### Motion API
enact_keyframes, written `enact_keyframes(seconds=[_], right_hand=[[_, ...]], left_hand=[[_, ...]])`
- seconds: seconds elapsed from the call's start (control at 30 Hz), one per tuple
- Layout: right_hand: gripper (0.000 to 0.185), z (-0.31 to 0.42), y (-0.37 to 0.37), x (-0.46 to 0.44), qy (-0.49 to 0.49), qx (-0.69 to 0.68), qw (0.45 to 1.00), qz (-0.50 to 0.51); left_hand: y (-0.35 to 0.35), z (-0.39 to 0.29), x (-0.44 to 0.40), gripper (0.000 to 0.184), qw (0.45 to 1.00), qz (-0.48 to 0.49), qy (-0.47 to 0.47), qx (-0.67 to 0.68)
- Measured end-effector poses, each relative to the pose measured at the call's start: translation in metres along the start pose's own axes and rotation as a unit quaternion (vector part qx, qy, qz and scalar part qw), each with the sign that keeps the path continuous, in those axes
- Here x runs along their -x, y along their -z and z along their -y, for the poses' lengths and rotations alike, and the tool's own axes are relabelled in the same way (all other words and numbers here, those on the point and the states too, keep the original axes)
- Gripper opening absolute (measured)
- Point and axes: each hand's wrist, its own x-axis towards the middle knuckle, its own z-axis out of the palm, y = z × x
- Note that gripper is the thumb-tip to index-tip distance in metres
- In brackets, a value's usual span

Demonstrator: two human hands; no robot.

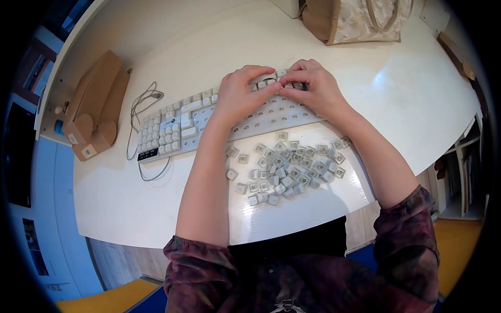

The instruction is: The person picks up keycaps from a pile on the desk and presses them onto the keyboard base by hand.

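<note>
A white computer keyboard point(271, 116) lies slanted on the table. Its number pad and far row carry keycaps, while bare switch plate shows across much of its middle. My left hand point(242, 94) rests over the keyboard, thumb and index finger apart, the thumb tip close to my right fingertips. At the far row, my right hand point(315, 88) has thumb and fingers pinched on what looks like a keycap, mostly hidden by the fingertips. Between my forearms lies a loose heap of grey-white keycaps point(292, 172), several turned over with their undersides showing.
The keycaps lie on a glossy white sheet point(245, 221) at the table's near edge. A grey cable point(136, 109) loops beside the keyboard's left end. Cardboard pieces point(96, 104) stand at the left, and a beige bag point(360, 23) sits at the back.
</note>
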Motion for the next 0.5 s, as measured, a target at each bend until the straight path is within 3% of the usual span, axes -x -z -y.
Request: enact_keyframes(seconds=[0.2,0.4,0.5], right_hand=[[0.016,0.000,-0.001,0.000,-0.008,-0.014,1.000,-0.004],[0.015,-0.002,-0.001,-0.002,-0.025,-0.039,0.999,0.016],[0.015,0.003,0.001,-0.002,-0.058,-0.049,0.997,0.027]], left_hand=[[-0.002,0.000,0.000,0.051,0.999,0.001,0.015,-0.039],[0.005,-0.018,0.000,0.057,0.991,0.051,0.122,-0.036],[0.002,-0.021,0.002,0.054,0.992,0.033,0.084,-0.093]])
